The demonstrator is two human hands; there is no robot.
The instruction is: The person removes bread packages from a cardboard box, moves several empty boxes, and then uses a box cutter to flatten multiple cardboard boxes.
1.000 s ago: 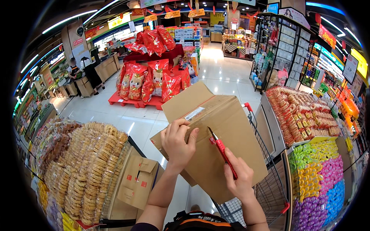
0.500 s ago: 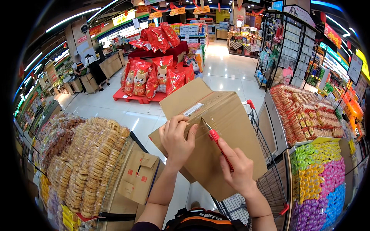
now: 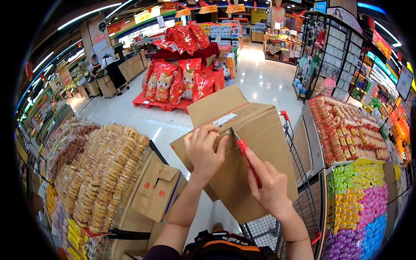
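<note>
A large brown cardboard box (image 3: 264,173) lies tilted in front of me, with one flap (image 3: 219,104) raised at its far side. My right hand (image 3: 271,188) is closed around a red utility knife (image 3: 243,149). The knife's metal blade points away from me, its tip at the box near the taped seam, just below a white label (image 3: 225,120). Bent over the upper left part of the box is my left hand (image 3: 204,151), gripping the cardboard, its thumb close to the blade. Part of its fingers is hidden from view.
A shopping cart (image 3: 299,167) stands under and right of the box. Wrapped cookies (image 3: 97,177) and a smaller carton (image 3: 149,197) are at left; colourful wrapped sweets (image 3: 357,199) at right. Red bags (image 3: 162,84) sit ahead. A person (image 3: 95,69) is at far left.
The whole view has shifted slightly. Both hands stay at the box, and the knife tip remains near the seam below the label, with barely any movement.
</note>
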